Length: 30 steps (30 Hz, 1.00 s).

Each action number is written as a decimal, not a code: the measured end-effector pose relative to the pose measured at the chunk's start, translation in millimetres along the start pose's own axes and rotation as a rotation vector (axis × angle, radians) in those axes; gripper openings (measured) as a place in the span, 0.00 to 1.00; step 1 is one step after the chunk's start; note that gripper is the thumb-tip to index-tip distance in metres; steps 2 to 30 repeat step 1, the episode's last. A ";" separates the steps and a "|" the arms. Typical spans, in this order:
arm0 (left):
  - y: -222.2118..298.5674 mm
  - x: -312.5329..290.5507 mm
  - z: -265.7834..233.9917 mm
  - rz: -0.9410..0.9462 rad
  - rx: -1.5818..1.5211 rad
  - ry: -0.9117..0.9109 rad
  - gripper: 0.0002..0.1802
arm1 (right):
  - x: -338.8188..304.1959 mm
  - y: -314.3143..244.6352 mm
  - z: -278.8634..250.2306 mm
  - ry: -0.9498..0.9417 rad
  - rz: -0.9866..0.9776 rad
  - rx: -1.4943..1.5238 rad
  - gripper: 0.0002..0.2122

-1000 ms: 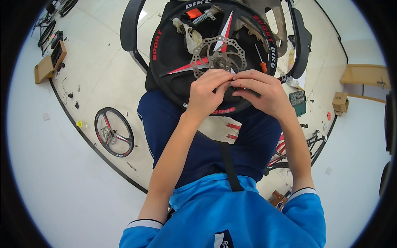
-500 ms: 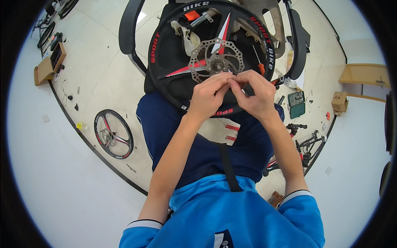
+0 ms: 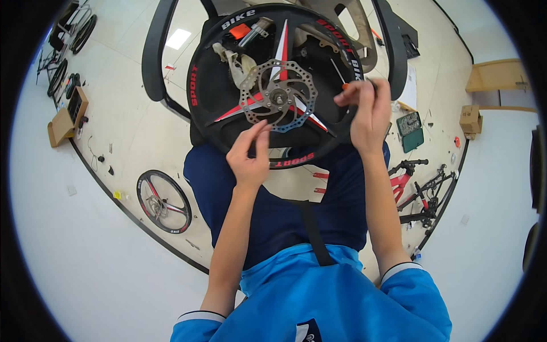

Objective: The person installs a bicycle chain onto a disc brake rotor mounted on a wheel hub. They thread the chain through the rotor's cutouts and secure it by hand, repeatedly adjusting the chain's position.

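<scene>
A black three-spoke bicycle wheel (image 3: 200, 122) with red and white spoke accents lies flat before me. At its hub is a silver disc brake rotor (image 3: 307, 85). My left hand (image 3: 249, 157) is at the rotor's near left edge, thumb and forefinger drawn together; anything between the tips is too small to make out. Over the wheel's right rim is my right hand (image 3: 370, 111), fingers curled and smeared by motion. Its fingertips are close to the orange handle of a screwdriver (image 3: 337, 70) lying within the wheel. Whether they touch it is unclear.
Inside the wheel are a crumpled pale glove (image 3: 231, 62), a silver cylindrical part (image 3: 254, 32) and an orange piece (image 3: 240, 31). Chair armrests (image 3: 152, 57) flank it. Another wheel (image 3: 165, 202) is at left; a red bicycle frame (image 3: 401, 185) and green case (image 3: 412, 140) are at right.
My hands were together over the near side of the hub and have parted. The left moved down and left, the right toward the right rim. The wheel appears shifted left as the view changed.
</scene>
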<state>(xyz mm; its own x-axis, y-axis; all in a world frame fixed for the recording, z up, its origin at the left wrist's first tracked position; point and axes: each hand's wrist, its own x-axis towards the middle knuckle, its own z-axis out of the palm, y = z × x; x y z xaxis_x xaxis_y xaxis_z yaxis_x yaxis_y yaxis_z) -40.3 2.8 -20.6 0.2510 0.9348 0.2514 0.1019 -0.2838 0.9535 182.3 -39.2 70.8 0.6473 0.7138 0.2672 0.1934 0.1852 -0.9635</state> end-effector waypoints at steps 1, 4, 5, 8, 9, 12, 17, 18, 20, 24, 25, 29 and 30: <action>-6.1 -3.7 -3.3 -0.025 -0.023 0.015 0.13 | 14.5 3.6 -4.4 -0.054 0.166 -0.156 0.12; -6.1 -3.7 -3.3 -0.025 -0.023 0.015 0.13 | 14.5 3.6 -4.4 -0.054 0.166 -0.156 0.12; -6.1 -3.7 -3.3 -0.025 -0.023 0.015 0.13 | 14.5 3.6 -4.4 -0.054 0.166 -0.156 0.12; -6.1 -3.7 -3.3 -0.025 -0.023 0.015 0.13 | 14.5 3.6 -4.4 -0.054 0.166 -0.156 0.12; -6.1 -3.7 -3.3 -0.025 -0.023 0.015 0.13 | 14.5 3.6 -4.4 -0.054 0.166 -0.156 0.12; -6.1 -3.7 -3.3 -0.025 -0.023 0.015 0.13 | 14.5 3.6 -4.4 -0.054 0.166 -0.156 0.12; -6.1 -3.7 -3.3 -0.025 -0.023 0.015 0.13 | 14.5 3.6 -4.4 -0.054 0.166 -0.156 0.12; -6.1 -3.7 -3.3 -0.025 -0.023 0.015 0.13 | 14.5 3.6 -4.4 -0.054 0.166 -0.156 0.12; -6.1 -3.7 -3.3 -0.025 -0.023 0.015 0.13 | 14.5 3.6 -4.4 -0.054 0.166 -0.156 0.12; -6.1 -3.7 -3.3 -0.025 -0.023 0.015 0.13 | 14.5 3.6 -4.4 -0.054 0.166 -0.156 0.12; -6.1 -3.7 -3.3 -0.025 -0.023 0.015 0.13 | 14.5 3.6 -4.4 -0.054 0.166 -0.156 0.12; -6.1 -3.7 -3.3 -0.025 -0.023 0.015 0.13 | 14.5 3.6 -4.4 -0.054 0.166 -0.156 0.12; -6.1 -3.7 -3.3 -0.025 -0.023 0.015 0.13 | 14.5 3.6 -4.4 -0.054 0.166 -0.156 0.12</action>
